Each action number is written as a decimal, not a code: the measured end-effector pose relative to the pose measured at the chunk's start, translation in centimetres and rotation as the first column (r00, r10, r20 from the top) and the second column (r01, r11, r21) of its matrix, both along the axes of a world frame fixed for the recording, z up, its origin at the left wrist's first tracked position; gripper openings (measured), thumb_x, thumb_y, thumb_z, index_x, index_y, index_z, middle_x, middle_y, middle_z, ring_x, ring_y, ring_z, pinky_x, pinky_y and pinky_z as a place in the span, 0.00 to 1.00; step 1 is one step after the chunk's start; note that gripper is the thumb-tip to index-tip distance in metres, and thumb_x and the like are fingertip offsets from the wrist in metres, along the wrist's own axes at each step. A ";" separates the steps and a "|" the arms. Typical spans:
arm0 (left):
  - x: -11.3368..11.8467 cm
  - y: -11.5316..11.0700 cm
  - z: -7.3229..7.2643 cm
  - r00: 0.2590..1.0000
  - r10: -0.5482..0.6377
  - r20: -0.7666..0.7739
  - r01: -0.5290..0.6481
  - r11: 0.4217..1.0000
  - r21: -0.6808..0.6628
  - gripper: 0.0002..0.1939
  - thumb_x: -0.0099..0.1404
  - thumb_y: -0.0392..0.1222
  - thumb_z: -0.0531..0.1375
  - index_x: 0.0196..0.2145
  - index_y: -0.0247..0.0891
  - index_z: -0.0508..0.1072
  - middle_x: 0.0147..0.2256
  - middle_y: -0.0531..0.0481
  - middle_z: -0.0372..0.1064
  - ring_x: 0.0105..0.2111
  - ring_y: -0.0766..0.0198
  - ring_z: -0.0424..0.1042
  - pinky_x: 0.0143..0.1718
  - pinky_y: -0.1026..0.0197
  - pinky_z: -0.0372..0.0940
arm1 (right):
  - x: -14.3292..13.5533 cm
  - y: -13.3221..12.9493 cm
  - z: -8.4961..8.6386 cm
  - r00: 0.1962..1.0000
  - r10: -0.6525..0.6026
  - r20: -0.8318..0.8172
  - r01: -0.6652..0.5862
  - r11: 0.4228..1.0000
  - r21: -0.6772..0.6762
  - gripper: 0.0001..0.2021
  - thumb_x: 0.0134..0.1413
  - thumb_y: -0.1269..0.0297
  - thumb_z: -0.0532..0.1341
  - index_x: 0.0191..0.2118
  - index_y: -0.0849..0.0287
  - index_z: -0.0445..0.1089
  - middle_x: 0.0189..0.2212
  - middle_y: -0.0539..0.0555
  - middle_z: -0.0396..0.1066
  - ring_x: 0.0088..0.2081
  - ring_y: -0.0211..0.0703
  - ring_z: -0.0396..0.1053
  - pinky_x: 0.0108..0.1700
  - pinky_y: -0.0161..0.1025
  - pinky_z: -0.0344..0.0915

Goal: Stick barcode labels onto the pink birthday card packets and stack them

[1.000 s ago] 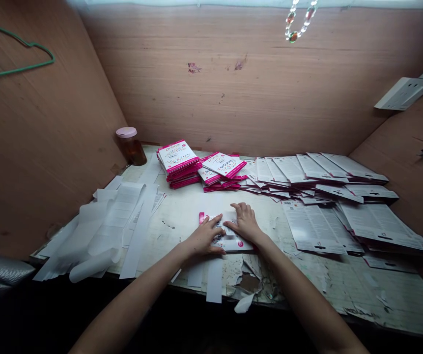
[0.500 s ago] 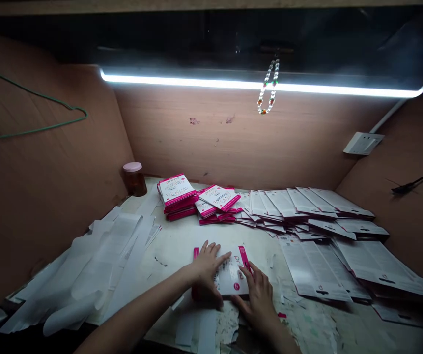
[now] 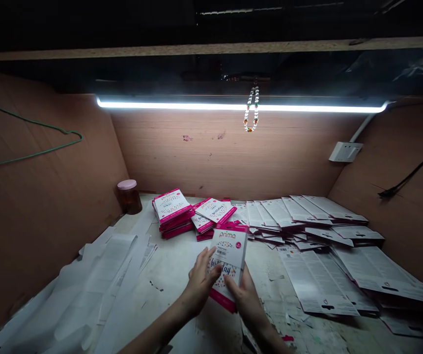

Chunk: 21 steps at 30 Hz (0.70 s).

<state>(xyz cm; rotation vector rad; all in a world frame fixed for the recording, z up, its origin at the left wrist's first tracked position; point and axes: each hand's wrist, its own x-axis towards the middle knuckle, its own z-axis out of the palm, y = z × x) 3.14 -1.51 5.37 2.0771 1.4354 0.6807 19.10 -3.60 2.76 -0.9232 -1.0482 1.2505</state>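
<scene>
Pink-white pkt (image 3: 227,263) ctr, long axis near vert, "prima" end up; L hand (image 3: 201,282) + R hand (image 3: 246,297) fingers part-curled, gripping it; stacks (image 3: 174,211) behind.

One head camera above the table (image 3: 174,275)

The view looks from the person's head, forward and down, at near distance over the packet (image 3: 230,248), and it is facing the back wall (image 3: 152,160)

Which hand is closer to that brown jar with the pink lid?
The left hand: it holds the left edge of a flat white-and-pink packet, in front of the brown jar and to its right. The right hand holds the packet's right side, farther from the jar.
</scene>
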 end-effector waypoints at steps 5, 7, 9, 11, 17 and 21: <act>-4.4 -3.6 -1.3 0.996 0.082 -0.036 -0.085 0.993 -0.084 0.32 0.68 0.63 0.45 0.65 0.51 0.51 0.69 0.47 0.39 0.67 0.47 0.42 0.62 0.39 0.49 | 3.2 11.0 6.8 0.906 -0.067 0.417 0.035 0.996 0.082 0.23 0.45 0.56 0.67 0.46 0.59 0.66 0.39 0.59 0.76 0.41 0.56 0.75 0.42 0.52 0.72; -5.1 -4.5 -2.5 0.989 0.018 -0.148 -0.028 0.997 -0.068 0.32 0.67 0.63 0.48 0.65 0.52 0.54 0.68 0.47 0.41 0.67 0.45 0.44 0.61 0.38 0.50 | 4.2 15.6 8.9 0.854 -0.138 0.502 0.105 0.990 0.094 0.20 0.43 0.59 0.69 0.43 0.60 0.69 0.36 0.57 0.75 0.40 0.54 0.74 0.44 0.51 0.70; -5.4 -5.0 -3.9 0.964 -0.063 -0.258 0.066 0.998 0.001 0.31 0.66 0.62 0.51 0.64 0.52 0.57 0.68 0.47 0.43 0.67 0.44 0.43 0.62 0.38 0.50 | 4.6 18.6 9.7 0.790 -0.200 0.579 0.174 0.980 0.100 0.17 0.43 0.61 0.69 0.39 0.61 0.70 0.35 0.57 0.74 0.41 0.54 0.72 0.47 0.52 0.68; -5.8 -5.1 -5.6 0.922 -0.148 -0.357 0.182 0.981 0.062 0.31 0.65 0.60 0.54 0.63 0.53 0.58 0.67 0.47 0.44 0.67 0.43 0.43 0.62 0.37 0.49 | 4.5 19.4 9.1 0.717 -0.254 0.650 0.230 0.965 0.123 0.14 0.44 0.63 0.69 0.38 0.62 0.71 0.37 0.58 0.72 0.44 0.54 0.70 0.51 0.52 0.64; -6.4 -3.4 -9.6 0.761 -0.296 -0.578 0.339 0.940 -0.036 0.40 0.57 0.63 0.61 0.64 0.54 0.56 0.67 0.44 0.42 0.65 0.34 0.44 0.60 0.33 0.49 | 8.1 10.5 2.8 0.467 -0.391 0.793 0.314 0.912 0.264 0.15 0.48 0.66 0.67 0.44 0.55 0.72 0.47 0.55 0.64 0.51 0.47 0.65 0.56 0.44 0.60; -4.4 -3.8 -9.9 0.748 -0.246 -0.617 0.360 0.931 0.066 0.41 0.57 0.67 0.57 0.64 0.51 0.53 0.67 0.43 0.40 0.65 0.34 0.39 0.61 0.32 0.45 | 17.0 2.5 -0.7 0.242 -0.467 0.850 0.539 0.794 0.283 0.20 0.47 0.64 0.67 0.48 0.63 0.70 0.53 0.68 0.56 0.57 0.67 0.55 0.57 0.61 0.55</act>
